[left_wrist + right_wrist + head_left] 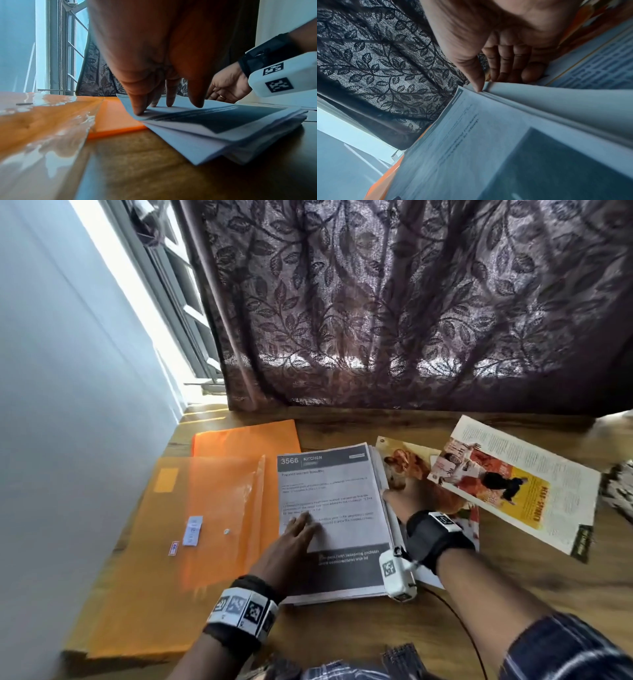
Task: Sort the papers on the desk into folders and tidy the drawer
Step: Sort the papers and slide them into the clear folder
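Note:
A stack of printed white papers [332, 525] lies in the middle of the wooden desk [513, 594], its top sheet headed "KITCHEN". My left hand [291, 542] presses flat on that sheet, and the straight fingertips [139, 109] touch the paper near its left edge. My right hand [400, 498] grips the stack's right edge: the thumb [476, 81] sits on the top sheets and the fingers lie against the fanned side of the stack [488, 135]. Two orange folders [212, 508] [246, 440] lie to the left of the papers, one overlapping the other.
Loose magazine pages [513, 484] and a sheet with an orange picture [407, 460] lie right of the stack, partly under my right hand. A dark leaf-patterned curtain [411, 320] hangs along the desk's far edge. A wall borders the left. A thin cable [459, 621] crosses the front.

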The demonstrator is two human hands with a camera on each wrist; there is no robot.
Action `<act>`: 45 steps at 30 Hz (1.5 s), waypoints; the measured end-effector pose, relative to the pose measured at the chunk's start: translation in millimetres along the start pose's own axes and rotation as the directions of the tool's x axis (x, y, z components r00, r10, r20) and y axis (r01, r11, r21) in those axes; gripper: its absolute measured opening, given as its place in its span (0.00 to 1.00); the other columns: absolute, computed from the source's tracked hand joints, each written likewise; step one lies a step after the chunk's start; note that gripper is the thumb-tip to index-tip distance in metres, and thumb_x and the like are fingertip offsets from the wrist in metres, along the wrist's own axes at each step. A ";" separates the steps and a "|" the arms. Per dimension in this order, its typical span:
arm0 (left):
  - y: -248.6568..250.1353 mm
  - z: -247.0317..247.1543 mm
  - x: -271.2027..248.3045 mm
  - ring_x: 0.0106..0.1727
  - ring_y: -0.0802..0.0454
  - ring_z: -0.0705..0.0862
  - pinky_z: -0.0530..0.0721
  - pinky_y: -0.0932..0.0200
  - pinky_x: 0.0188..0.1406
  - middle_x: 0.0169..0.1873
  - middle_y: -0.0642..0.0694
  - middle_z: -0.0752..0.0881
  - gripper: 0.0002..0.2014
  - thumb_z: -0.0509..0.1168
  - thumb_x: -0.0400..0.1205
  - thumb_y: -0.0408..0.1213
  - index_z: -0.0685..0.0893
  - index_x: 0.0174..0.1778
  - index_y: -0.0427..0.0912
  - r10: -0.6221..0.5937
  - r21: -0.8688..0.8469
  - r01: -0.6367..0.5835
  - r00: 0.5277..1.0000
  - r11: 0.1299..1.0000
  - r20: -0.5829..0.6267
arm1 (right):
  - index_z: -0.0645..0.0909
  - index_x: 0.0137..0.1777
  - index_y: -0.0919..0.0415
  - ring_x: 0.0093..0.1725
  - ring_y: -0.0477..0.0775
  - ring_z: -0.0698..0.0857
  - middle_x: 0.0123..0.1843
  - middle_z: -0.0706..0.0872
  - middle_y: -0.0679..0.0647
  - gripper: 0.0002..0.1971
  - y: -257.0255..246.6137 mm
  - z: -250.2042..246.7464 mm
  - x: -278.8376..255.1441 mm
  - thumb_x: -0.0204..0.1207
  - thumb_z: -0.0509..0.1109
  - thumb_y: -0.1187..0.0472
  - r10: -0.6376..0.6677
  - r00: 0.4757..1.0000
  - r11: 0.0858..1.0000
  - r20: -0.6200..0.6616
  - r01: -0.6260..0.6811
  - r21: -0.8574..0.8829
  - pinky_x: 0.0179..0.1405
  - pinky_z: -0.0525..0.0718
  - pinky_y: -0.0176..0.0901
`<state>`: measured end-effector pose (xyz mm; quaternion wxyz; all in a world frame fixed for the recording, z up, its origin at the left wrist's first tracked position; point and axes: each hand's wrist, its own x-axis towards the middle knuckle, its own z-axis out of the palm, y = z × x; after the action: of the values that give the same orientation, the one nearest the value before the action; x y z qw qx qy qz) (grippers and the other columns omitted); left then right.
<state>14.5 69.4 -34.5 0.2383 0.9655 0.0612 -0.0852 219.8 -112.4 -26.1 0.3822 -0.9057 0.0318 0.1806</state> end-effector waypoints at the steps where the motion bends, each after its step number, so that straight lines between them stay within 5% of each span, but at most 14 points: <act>1: -1.2 1.1 -0.5 0.87 0.49 0.56 0.64 0.53 0.83 0.87 0.51 0.50 0.32 0.66 0.86 0.36 0.61 0.85 0.52 -0.001 -0.004 0.001 1.000 1.000 -0.008 | 0.83 0.40 0.63 0.47 0.63 0.88 0.40 0.87 0.59 0.06 -2.1 0.6 -0.4 0.65 0.75 0.63 0.002 1.000 1.000 0.003 -0.002 0.002 0.43 0.81 0.47; 4: 3.8 -2.9 0.0 0.87 0.50 0.55 0.61 0.57 0.81 0.87 0.50 0.50 0.32 0.66 0.86 0.37 0.61 0.85 0.50 -0.011 -0.021 0.011 1.000 1.000 -0.008 | 0.73 0.28 0.57 0.32 0.57 0.81 0.27 0.78 0.49 0.15 -8.0 0.0 -7.5 0.68 0.76 0.55 -0.011 1.000 1.000 0.009 0.011 0.025 0.29 0.73 0.43; 9: 14.5 -8.5 -1.9 0.87 0.48 0.54 0.63 0.56 0.81 0.88 0.49 0.48 0.32 0.64 0.86 0.37 0.59 0.86 0.47 -0.041 -0.022 0.042 0.999 0.999 0.017 | 0.68 0.24 0.59 0.32 0.60 0.78 0.22 0.73 0.52 0.25 -7.1 1.3 -6.8 0.77 0.70 0.48 -0.068 0.995 0.998 -0.078 0.067 -0.007 0.34 0.73 0.47; 11: 14.9 -8.6 -1.8 0.87 0.48 0.55 0.64 0.56 0.81 0.88 0.50 0.49 0.32 0.65 0.86 0.38 0.60 0.86 0.47 -0.047 -0.030 0.047 0.999 0.998 0.017 | 0.72 0.34 0.56 0.39 0.60 0.80 0.32 0.78 0.53 0.19 -8.9 0.9 -6.6 0.75 0.71 0.43 -0.070 0.996 0.997 -0.057 0.068 -0.026 0.40 0.77 0.49; 14: 15.0 -9.9 0.1 0.87 0.48 0.56 0.64 0.56 0.81 0.88 0.49 0.50 0.32 0.66 0.85 0.40 0.61 0.85 0.46 -0.049 -0.029 0.050 0.999 0.998 0.022 | 0.73 0.56 0.61 0.52 0.58 0.80 0.50 0.77 0.54 0.25 -13.7 -4.4 -10.1 0.74 0.74 0.41 -0.034 0.999 0.998 0.029 0.036 -0.054 0.48 0.74 0.45; 20: 14.3 -12.6 1.1 0.87 0.51 0.56 0.61 0.58 0.81 0.87 0.50 0.52 0.33 0.67 0.85 0.44 0.63 0.85 0.46 -0.038 -0.029 0.039 0.999 0.999 0.025 | 0.86 0.49 0.56 0.51 0.58 0.90 0.50 0.92 0.54 0.14 -15.0 -0.2 -15.6 0.66 0.81 0.55 -0.115 0.987 0.992 0.115 0.109 0.058 0.49 0.86 0.44; 27: 11.8 -14.5 3.6 0.86 0.51 0.59 0.59 0.64 0.79 0.87 0.50 0.55 0.33 0.69 0.83 0.46 0.65 0.83 0.47 -0.036 -0.043 0.038 0.999 0.998 0.033 | 0.83 0.57 0.62 0.55 0.53 0.85 0.54 0.86 0.50 0.16 -21.5 6.0 -27.0 0.70 0.79 0.61 -0.184 0.958 0.983 0.221 0.183 0.025 0.54 0.81 0.42; 31: 8.0 -24.4 3.1 0.87 0.46 0.53 0.61 0.52 0.82 0.88 0.46 0.46 0.39 0.72 0.81 0.46 0.59 0.85 0.47 -0.163 -0.178 0.143 0.981 0.974 -0.101 | 0.84 0.62 0.68 0.61 0.54 0.86 0.60 0.88 0.53 0.20 -14.0 -8.5 -29.1 0.71 0.80 0.64 -0.306 0.926 0.945 0.220 0.267 0.190 0.62 0.82 0.45; 33: 3.4 -37.1 8.1 0.86 0.48 0.53 0.63 0.48 0.82 0.87 0.44 0.51 0.46 0.74 0.79 0.46 0.53 0.87 0.43 -0.295 -0.329 0.200 0.916 0.923 -0.271 | 0.85 0.63 0.66 0.59 0.52 0.88 0.60 0.89 0.53 0.19 -10.9 -20.3 -33.8 0.73 0.80 0.65 -0.341 0.909 0.917 0.238 0.267 0.296 0.65 0.82 0.46; 35: 0.4 -53.9 18.9 0.78 0.51 0.71 0.77 0.47 0.71 0.78 0.49 0.70 0.48 0.77 0.75 0.52 0.58 0.85 0.44 -0.397 -0.588 0.164 0.870 0.792 -0.291 | 0.86 0.58 0.58 0.55 0.44 0.90 0.55 0.91 0.48 0.14 -14.1 -35.7 -43.4 0.73 0.80 0.66 -0.379 0.894 0.873 0.240 0.259 0.413 0.62 0.84 0.45; 38: 6.3 -73.1 37.6 0.63 0.41 0.87 0.85 0.35 0.62 0.63 0.40 0.88 0.43 0.81 0.68 0.53 0.71 0.77 0.43 -0.466 -0.942 -0.012 0.867 0.337 -0.177 | 0.84 0.56 0.52 0.49 0.39 0.91 0.47 0.93 0.40 0.18 -18.3 -56.1 -49.0 0.71 0.80 0.71 -0.446 0.876 0.791 0.185 0.289 0.540 0.52 0.89 0.37; 39: 13.8 -78.7 42.5 0.61 0.37 0.88 0.85 0.32 0.60 0.60 0.37 0.89 0.35 0.80 0.72 0.48 0.76 0.73 0.41 -0.458 -0.963 -0.060 0.871 0.263 -0.179 | 0.83 0.57 0.54 0.48 0.38 0.91 0.45 0.93 0.38 0.19 -21.8 -63.5 -50.7 0.71 0.79 0.72 -0.468 0.870 0.767 0.156 0.312 0.561 0.48 0.89 0.34; 41: 37.4 -88.9 52.2 0.58 0.34 0.88 0.85 0.33 0.59 0.59 0.33 0.89 0.19 0.71 0.80 0.36 0.81 0.66 0.33 -0.409 -0.964 -0.163 0.881 0.210 -0.238 | 0.84 0.57 0.57 0.44 0.35 0.91 0.41 0.93 0.37 0.16 -27.5 -79.8 -51.5 0.72 0.78 0.72 -0.486 0.865 0.745 0.120 0.339 0.574 0.44 0.89 0.31; 45: 82.6 -102.7 75.3 0.54 0.40 0.86 0.87 0.39 0.57 0.58 0.33 0.87 0.12 0.62 0.86 0.27 0.77 0.65 0.27 -0.371 -0.918 -0.341 0.840 0.204 -0.395 | 0.88 0.50 0.51 0.49 0.43 0.92 0.49 0.93 0.48 0.09 -31.0 -115.7 -45.1 0.73 0.79 0.65 -0.502 0.864 0.719 0.045 0.388 0.576 0.52 0.89 0.40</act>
<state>115.2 51.0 77.6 0.7632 0.5708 0.1754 0.2470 218.8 -175.6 85.2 0.6585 -0.7152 -0.1754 0.1553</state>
